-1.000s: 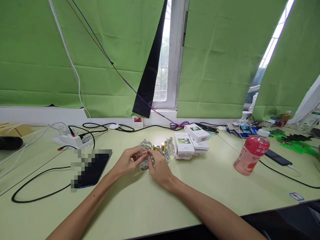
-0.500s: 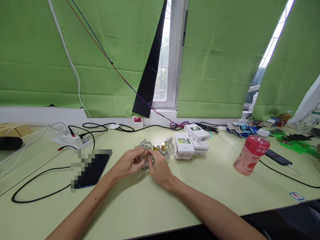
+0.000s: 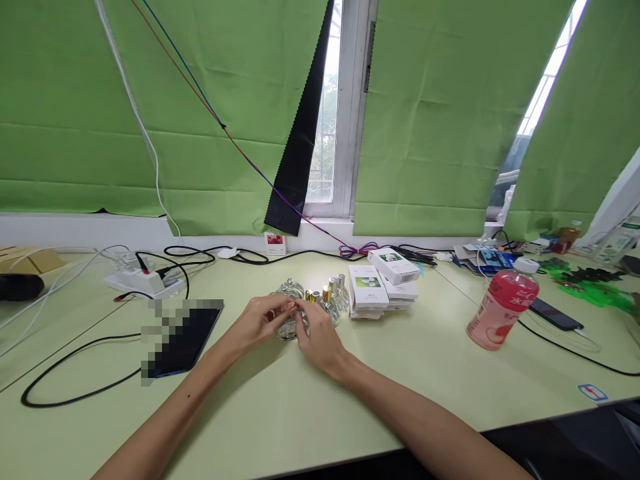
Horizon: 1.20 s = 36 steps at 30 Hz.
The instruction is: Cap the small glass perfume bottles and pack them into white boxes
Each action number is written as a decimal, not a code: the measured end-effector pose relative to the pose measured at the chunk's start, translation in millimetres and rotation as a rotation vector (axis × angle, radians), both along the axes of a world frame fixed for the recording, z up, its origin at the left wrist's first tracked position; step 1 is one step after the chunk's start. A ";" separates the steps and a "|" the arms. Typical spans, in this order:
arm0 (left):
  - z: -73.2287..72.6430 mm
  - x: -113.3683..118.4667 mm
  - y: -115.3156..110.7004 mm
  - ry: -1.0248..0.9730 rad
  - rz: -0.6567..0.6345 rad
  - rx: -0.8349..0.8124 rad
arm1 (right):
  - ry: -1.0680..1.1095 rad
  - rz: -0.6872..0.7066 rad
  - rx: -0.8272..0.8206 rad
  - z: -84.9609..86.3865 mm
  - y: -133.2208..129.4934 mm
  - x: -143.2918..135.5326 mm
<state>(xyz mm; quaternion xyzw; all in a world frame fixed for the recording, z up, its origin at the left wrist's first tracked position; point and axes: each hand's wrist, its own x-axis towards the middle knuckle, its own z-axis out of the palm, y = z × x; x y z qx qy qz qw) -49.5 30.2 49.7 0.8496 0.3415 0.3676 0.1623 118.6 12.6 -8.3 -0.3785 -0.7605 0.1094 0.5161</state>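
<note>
My left hand (image 3: pixel 260 323) and my right hand (image 3: pixel 319 337) meet over a clear glass perfume bottle (image 3: pixel 287 331). The fingertips of both are pinched together at the bottle's top, and they cover its neck and cap. Just behind the hands, another round glass bottle (image 3: pixel 291 288) stands on the table. To the right of it, several small perfume bottles (image 3: pixel 341 293) with gold and silver tops are grouped close together, partly hidden by my right hand.
White boxes (image 3: pixel 369 288) are stacked right of the bottles. A pink drink bottle (image 3: pixel 504 305) and a phone (image 3: pixel 556 314) lie further right. On the left are a dark tablet-like device (image 3: pixel 193 340), cables and a power strip (image 3: pixel 145 283). Green blinds (image 3: pixel 425 133) hang behind.
My left hand's fingers have shifted slightly and closed up, and the gold bit seen between them earlier is now covered. My right hand stays nearly in place.
</note>
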 end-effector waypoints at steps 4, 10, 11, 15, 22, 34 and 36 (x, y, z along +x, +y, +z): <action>0.1 -1.8 1.3 0.049 -0.054 0.128 | 0.010 0.007 0.004 1.2 -0.7 -0.1; -4.6 -2.3 1.2 0.062 -0.025 0.198 | 0.011 0.010 -0.001 1.4 -1.0 0.0; -5.7 -2.2 0.9 0.064 -0.006 0.196 | 0.011 0.009 -0.002 0.9 -0.8 0.0; -9.5 -1.7 -0.7 0.067 0.053 0.216 | 0.005 0.005 -0.004 -0.4 0.0 0.2; -11.7 -4.0 -0.7 0.057 0.101 0.254 | 0.008 0.002 0.012 -0.4 0.6 0.1; -15.3 -3.5 1.3 0.056 0.111 0.266 | 0.006 0.000 0.002 -0.4 0.1 0.0; -15.4 -3.7 1.4 0.060 0.091 0.253 | 0.005 0.002 0.002 1.1 -0.6 0.4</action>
